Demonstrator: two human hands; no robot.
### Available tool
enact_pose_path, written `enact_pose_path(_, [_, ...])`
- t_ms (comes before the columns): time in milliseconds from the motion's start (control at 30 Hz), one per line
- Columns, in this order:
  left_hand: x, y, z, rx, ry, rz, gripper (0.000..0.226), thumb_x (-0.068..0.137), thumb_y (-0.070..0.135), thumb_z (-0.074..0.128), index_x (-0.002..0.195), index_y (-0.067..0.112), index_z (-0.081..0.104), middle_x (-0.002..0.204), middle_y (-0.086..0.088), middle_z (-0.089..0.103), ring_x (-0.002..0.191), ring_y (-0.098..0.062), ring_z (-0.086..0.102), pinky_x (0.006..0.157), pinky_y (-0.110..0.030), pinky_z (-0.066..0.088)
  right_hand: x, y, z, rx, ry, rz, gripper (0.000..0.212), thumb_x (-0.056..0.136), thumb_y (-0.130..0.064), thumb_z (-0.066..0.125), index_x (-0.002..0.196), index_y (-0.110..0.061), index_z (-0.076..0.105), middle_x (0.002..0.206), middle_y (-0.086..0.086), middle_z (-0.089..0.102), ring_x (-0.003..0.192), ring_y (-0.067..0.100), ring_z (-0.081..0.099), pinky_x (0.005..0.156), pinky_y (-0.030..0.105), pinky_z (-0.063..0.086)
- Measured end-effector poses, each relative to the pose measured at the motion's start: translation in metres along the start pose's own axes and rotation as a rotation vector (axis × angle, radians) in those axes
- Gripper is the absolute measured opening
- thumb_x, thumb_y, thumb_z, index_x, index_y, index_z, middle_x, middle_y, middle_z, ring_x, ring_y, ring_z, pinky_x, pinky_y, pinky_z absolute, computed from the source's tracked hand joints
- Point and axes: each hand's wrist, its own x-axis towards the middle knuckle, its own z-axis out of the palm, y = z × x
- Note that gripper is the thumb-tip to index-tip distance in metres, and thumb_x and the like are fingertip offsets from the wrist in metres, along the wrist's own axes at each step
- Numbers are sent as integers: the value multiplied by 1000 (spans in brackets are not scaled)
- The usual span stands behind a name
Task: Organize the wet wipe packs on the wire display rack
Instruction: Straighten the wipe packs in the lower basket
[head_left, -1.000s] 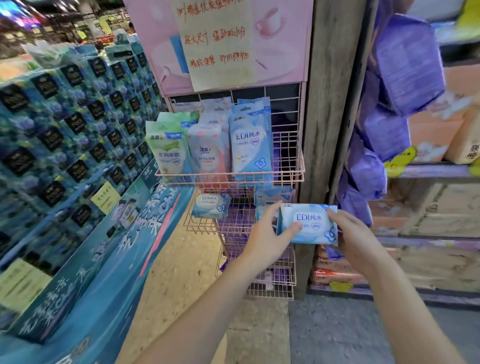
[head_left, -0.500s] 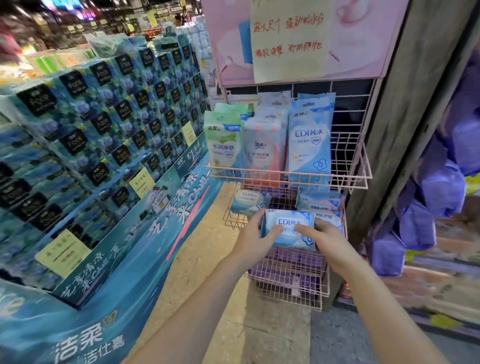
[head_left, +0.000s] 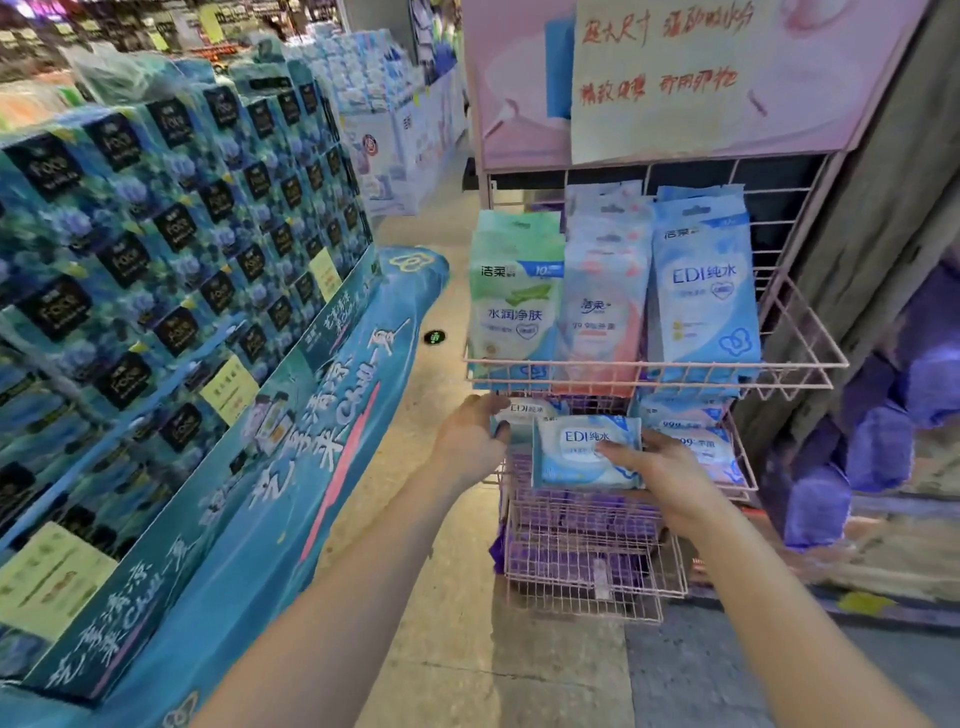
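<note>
Two hands at the middle basket (head_left: 737, 470): my right hand (head_left: 662, 475) grasps the EDI pack (head_left: 584, 454) above its front rail, my left hand (head_left: 470, 439) grips a neighbouring pack (head_left: 524, 413). I'd seat it flat, label forward.

Stacked blue tissue boxes (head_left: 171, 249) left, purple packs (head_left: 878, 452) right.
</note>
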Motion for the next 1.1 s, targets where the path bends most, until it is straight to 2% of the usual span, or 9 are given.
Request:
enact_pose_path(133, [33, -5, -8, 405, -107, 148, 47, 100, 39, 54, 143, 21, 52, 142, -10, 59, 130, -36, 53, 99, -40, 44, 1, 3, 12, -7, 21, 25, 34, 81, -14, 83, 111, -15, 69, 103, 6, 78, 91, 18, 74, 74, 35, 59])
enact_pose_path(267, [57, -16, 7, 444, -290, 170, 59, 96, 55, 50, 151, 36, 37, 153, -2, 50, 142, -34, 44, 113, -46, 34, 0, 10, 20, 24, 61, 84, 45, 79, -19, 86, 117, -14, 64, 106, 4, 77, 103, 23, 71, 93, 50, 58])
enact_pose_path(433, [77, -22, 15, 573, -323, 187, 75, 85, 65, 57, 152, 43, 32, 157, 1, 43, 143, -33, 36, 114, -50, 28, -5, 12, 25, 40, 69, 88, 41, 81, -19, 83, 118, -16, 64, 101, 1, 79, 100, 22, 74, 96, 52, 56])
enact_pose_path(567, [79, -24, 17, 580, -285, 199, 75, 76, 71, 62, 140, 35, 46, 140, -2, 55, 130, -32, 44, 106, -47, 33, -9, 12, 27, 41, 83, 81, 40, 82, -20, 83, 118, -15, 64, 100, 2, 80, 97, 23, 75, 95, 51, 57])
enact_pose_path(700, [79, -21, 20, 546, -198, 216, 78, 58, 77, 62, 130, 48, 53, 134, 2, 55, 126, -30, 43, 103, -42, 31, -14, 10, 28, 40, 82, 73, 38, 83, -18, 82, 116, -15, 65, 99, 3, 80, 96, 24, 75, 94, 48, 57])
enact_pose_path(833, [81, -24, 22, 447, -238, 234, 71, 57, 68, 77, 117, 40, 52, 125, 5, 60, 120, -26, 52, 103, -41, 39, -20, 4, 29, 31, 97, 35, 25, 85, -12, 80, 104, -18, 65, 87, -1, 79, 77, 14, 75, 69, 33, 58])
enact_pose_path(900, [77, -24, 18, 447, -266, 268, 79, 61, 63, 79, 130, 37, 49, 129, 6, 61, 122, -25, 55, 103, -42, 36, -23, 3, 29, 36, 110, 25, 23, 85, -11, 79, 100, -19, 64, 85, -2, 78, 72, 11, 74, 64, 30, 56])
enact_pose_path(1000, [71, -22, 12, 478, -260, 316, 91, 67, 63, 78, 146, 37, 42, 138, 4, 60, 126, -27, 55, 105, -43, 34, -25, 3, 28, 26, 108, 29, 23, 85, -12, 80, 100, -19, 63, 87, -1, 78, 77, 14, 74, 71, 34, 58])
enact_pose_path(1100, [75, -25, 12, 368, -227, 272, 77, 67, 61, 78, 136, 35, 56, 130, 2, 66, 119, -27, 62, 104, -41, 48, -25, 0, 29, 15, 107, 37, 24, 83, -14, 81, 99, -19, 64, 91, 2, 78, 84, 18, 74, 79, 39, 59])
